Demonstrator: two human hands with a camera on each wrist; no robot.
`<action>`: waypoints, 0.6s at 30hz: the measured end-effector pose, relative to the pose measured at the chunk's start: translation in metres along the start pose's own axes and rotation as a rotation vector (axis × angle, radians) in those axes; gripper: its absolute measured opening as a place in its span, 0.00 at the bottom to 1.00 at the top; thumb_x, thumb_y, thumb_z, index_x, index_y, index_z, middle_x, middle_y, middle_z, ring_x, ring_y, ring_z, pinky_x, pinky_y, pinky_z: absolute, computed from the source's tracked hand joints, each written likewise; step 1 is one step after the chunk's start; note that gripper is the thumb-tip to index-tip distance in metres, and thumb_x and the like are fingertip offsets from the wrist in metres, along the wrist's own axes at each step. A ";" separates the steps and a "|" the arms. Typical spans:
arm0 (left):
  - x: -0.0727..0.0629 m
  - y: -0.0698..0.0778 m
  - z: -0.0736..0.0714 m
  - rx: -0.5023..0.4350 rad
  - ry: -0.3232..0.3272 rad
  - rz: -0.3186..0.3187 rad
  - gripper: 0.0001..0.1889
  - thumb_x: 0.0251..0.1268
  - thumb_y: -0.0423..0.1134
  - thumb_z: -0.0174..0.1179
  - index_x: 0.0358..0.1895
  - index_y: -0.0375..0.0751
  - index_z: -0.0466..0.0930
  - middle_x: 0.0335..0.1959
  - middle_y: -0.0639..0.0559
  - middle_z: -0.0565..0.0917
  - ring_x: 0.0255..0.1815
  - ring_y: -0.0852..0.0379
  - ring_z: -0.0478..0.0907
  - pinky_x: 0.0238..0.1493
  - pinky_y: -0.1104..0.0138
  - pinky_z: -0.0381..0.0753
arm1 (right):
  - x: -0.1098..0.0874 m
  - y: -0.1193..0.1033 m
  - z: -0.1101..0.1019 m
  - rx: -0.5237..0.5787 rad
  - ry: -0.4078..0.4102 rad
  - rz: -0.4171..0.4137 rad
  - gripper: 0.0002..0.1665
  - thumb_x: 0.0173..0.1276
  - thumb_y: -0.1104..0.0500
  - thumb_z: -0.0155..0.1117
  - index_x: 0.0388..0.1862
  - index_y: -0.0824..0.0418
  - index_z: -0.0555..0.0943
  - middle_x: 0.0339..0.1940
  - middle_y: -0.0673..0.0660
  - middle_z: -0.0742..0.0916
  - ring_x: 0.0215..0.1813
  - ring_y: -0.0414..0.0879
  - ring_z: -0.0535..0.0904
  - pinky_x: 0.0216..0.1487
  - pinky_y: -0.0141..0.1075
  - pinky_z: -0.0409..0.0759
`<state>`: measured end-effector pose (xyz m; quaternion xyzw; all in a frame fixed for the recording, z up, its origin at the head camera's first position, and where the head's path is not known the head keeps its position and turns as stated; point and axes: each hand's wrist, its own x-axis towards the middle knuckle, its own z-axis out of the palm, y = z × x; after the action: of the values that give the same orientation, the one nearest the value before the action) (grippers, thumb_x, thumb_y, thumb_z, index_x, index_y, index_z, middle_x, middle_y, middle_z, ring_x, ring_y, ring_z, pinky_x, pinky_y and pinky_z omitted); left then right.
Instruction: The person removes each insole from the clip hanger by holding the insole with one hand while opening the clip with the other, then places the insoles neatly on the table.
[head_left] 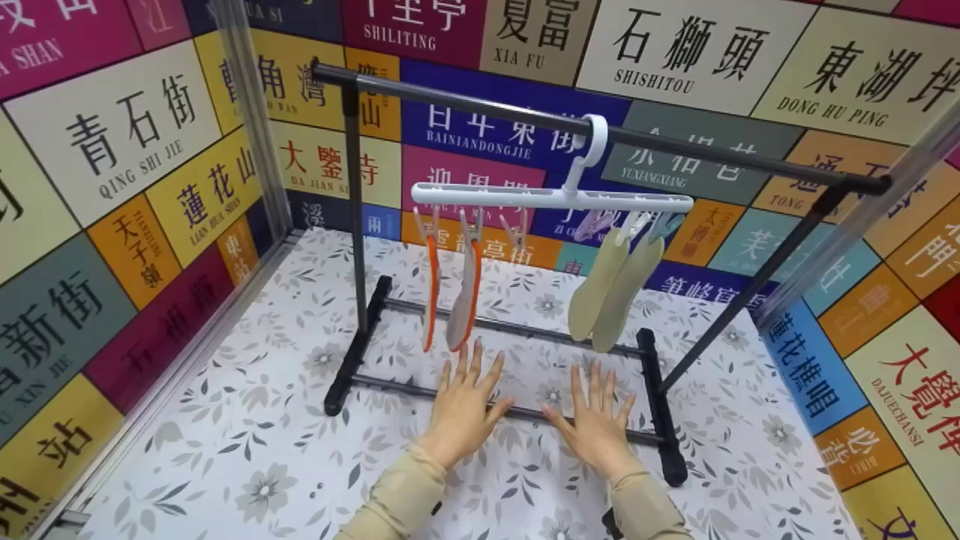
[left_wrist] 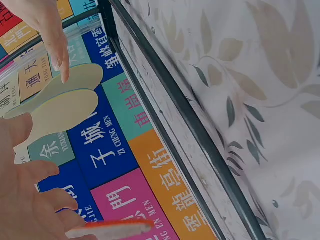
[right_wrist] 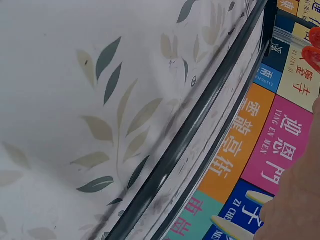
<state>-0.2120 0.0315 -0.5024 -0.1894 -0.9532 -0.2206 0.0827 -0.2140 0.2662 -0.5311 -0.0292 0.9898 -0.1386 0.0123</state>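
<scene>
A white clip hanger point(head_left: 555, 196) hangs by its hook from the top bar of a black rack point(head_left: 480, 101). Clothespins at its left end hold two orange-edged grey insoles point(head_left: 466, 296); two pale yellow insoles point(head_left: 628, 296) hang from clothespins at the right end. My left hand point(head_left: 461, 412) is below the orange-edged pair, fingers spread and holding nothing. Likewise spread and without a thing in its grasp, my right hand point(head_left: 598, 431) is below the yellow pair. In the left wrist view, the yellow insoles point(left_wrist: 65, 107) appear beyond the left fingers.
The rack stands on a white floral-patterned surface point(head_left: 262, 487), its two lower crossbars point(head_left: 397, 385) running near my hands. Its black feet point(head_left: 673, 465) lie at either side. Walls of coloured panels with lettering point(head_left: 142, 135) enclose the back and sides. A vacant pink clothespin point(head_left: 515, 226) hangs mid-hanger.
</scene>
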 end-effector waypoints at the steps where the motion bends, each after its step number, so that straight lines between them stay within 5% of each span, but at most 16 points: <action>1: 0.001 0.001 0.000 -0.001 0.003 0.001 0.35 0.74 0.59 0.48 0.78 0.51 0.56 0.80 0.37 0.50 0.80 0.37 0.45 0.77 0.44 0.47 | -0.001 0.002 0.000 -0.002 0.005 -0.001 0.55 0.72 0.29 0.46 0.82 0.57 0.38 0.81 0.65 0.35 0.79 0.66 0.22 0.65 0.65 0.10; 18: 0.018 0.024 0.001 -0.021 0.008 0.016 0.34 0.75 0.61 0.44 0.78 0.50 0.56 0.77 0.38 0.58 0.78 0.40 0.54 0.73 0.47 0.61 | -0.012 0.053 0.002 -0.039 -0.052 0.090 0.54 0.72 0.25 0.38 0.82 0.55 0.37 0.81 0.65 0.36 0.79 0.66 0.22 0.65 0.70 0.14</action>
<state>-0.2195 0.0575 -0.4894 -0.1970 -0.9490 -0.2306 0.0862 -0.2044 0.3176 -0.5477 0.0117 0.9920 -0.1179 0.0435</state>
